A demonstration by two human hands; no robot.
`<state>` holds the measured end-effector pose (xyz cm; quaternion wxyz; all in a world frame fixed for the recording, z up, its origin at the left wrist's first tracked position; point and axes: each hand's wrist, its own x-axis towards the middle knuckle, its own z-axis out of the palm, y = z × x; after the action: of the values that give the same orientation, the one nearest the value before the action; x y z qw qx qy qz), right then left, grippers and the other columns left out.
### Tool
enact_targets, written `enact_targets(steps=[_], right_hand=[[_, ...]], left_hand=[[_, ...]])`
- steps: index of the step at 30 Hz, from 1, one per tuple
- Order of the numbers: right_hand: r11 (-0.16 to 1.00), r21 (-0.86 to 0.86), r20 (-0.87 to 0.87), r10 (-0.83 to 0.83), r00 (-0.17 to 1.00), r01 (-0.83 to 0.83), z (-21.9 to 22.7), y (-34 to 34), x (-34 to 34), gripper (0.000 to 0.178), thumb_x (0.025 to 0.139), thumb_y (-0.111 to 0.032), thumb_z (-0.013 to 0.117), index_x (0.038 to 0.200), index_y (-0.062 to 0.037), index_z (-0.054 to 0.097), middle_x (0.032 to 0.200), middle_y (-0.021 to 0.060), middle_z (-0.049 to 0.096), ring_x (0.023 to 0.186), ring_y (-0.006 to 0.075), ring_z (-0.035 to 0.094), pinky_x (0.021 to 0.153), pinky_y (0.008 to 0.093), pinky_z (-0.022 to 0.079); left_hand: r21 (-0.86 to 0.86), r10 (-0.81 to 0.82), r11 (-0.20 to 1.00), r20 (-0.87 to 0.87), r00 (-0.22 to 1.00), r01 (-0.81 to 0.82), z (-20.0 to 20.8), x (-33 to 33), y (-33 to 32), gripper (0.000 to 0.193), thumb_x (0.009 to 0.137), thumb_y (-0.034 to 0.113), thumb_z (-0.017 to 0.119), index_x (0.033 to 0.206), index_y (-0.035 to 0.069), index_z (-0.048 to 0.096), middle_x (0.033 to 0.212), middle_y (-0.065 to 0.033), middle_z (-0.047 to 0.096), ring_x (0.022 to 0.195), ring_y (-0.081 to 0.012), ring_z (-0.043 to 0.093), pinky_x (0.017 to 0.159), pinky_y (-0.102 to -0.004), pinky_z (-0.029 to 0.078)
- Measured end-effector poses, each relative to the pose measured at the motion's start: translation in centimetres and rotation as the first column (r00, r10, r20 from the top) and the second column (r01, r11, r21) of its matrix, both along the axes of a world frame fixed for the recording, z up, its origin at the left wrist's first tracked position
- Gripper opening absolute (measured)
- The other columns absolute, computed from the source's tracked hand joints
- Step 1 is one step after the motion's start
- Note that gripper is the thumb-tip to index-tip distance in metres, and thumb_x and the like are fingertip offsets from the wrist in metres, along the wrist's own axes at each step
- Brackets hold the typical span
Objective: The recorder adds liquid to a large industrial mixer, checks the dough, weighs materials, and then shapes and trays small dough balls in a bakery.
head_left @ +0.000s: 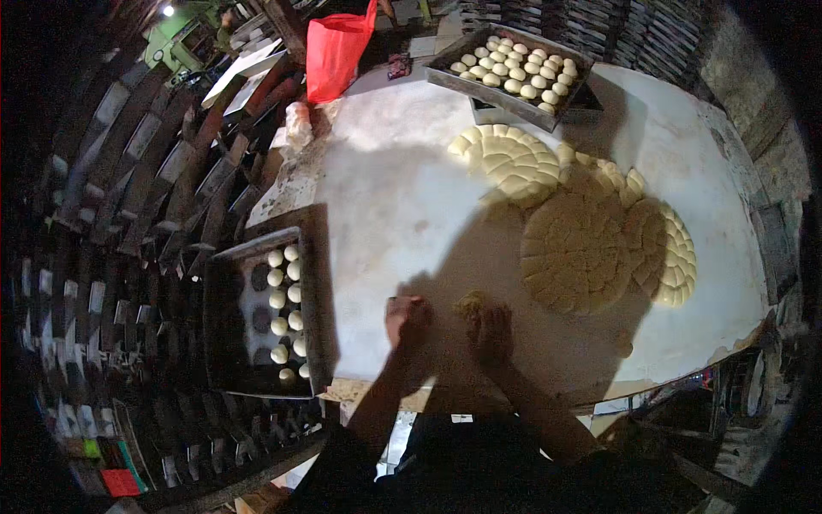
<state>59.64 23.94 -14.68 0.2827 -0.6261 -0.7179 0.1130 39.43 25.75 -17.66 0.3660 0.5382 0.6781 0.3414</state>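
Observation:
My left hand (408, 323) is curled low over the pale floured tabletop (385, 223), its fingers bent in; whatever lies under it is hidden. To its right, my right hand (491, 332) closes on a small piece of dough (469, 302) that shows at the fingertips. Farther right lies a large flat round of dough (575, 250), scored into many pieces and in my shadow. Another cut round (514, 163) lies behind it, and a third (678, 257) shows partly at its right.
On my left, a dark tray (224, 330) holds rows of dough balls along its right side. A second tray (479, 92), filled with balls, stands at the far edge on another tray. A red bag (336, 60) stands at the back left. Dark stacked racks (145, 188) crowd the left.

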Motion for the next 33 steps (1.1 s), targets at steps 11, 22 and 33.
enact_targets(steps=[11, 22, 33], right_hand=[[0.896, -0.324, -0.356, 0.182, 0.917, -0.304, 5.3, -7.0, -3.3, 0.031, 0.083, -0.027, 0.061, 0.099, -0.0009, 0.058, 0.086, 0.0137, 0.059, 0.078, 0.0256, 0.059, 0.075, 0.0368, 0.049], [0.896, -0.182, 0.222, 0.438, 0.871, -0.404, 8.3, -7.9, -12.8, 0.025, 0.082, -0.021, 0.061, 0.099, -0.0034, 0.055, 0.091, 0.0143, 0.058, 0.083, 0.0289, 0.059, 0.074, 0.0409, 0.048], [0.978, -0.169, -0.165, -0.154, 0.974, 0.126, 3.9, 3.2, -2.8, 0.043, 0.083, -0.022, 0.063, 0.111, 0.0006, 0.042, 0.096, 0.0205, 0.053, 0.084, 0.0352, 0.056, 0.073, 0.0456, 0.047]], left_hand=[[0.214, -0.479, 0.843, -0.12, 0.87, 0.494, 8.6, -5.8, -9.2, 0.038, 0.078, 0.016, 0.064, 0.112, 0.003, 0.055, 0.109, -0.019, 0.054, 0.103, -0.0347, 0.053, 0.094, -0.0459, 0.04], [0.58, -0.49, 0.612, -0.257, 0.833, 0.538, 8.2, -11.4, -11.5, 0.034, 0.08, 0.016, 0.062, 0.111, 0.004, 0.056, 0.106, -0.018, 0.057, 0.096, -0.0299, 0.056, 0.084, -0.0434, 0.044], [0.325, -0.58, 0.751, -0.089, 0.809, 0.574, 8.1, -3.6, -8.0, 0.036, 0.085, 0.03, 0.057, 0.112, 0.007, 0.06, 0.083, -0.0153, 0.064, 0.081, -0.0275, 0.063, 0.076, -0.0377, 0.05]])
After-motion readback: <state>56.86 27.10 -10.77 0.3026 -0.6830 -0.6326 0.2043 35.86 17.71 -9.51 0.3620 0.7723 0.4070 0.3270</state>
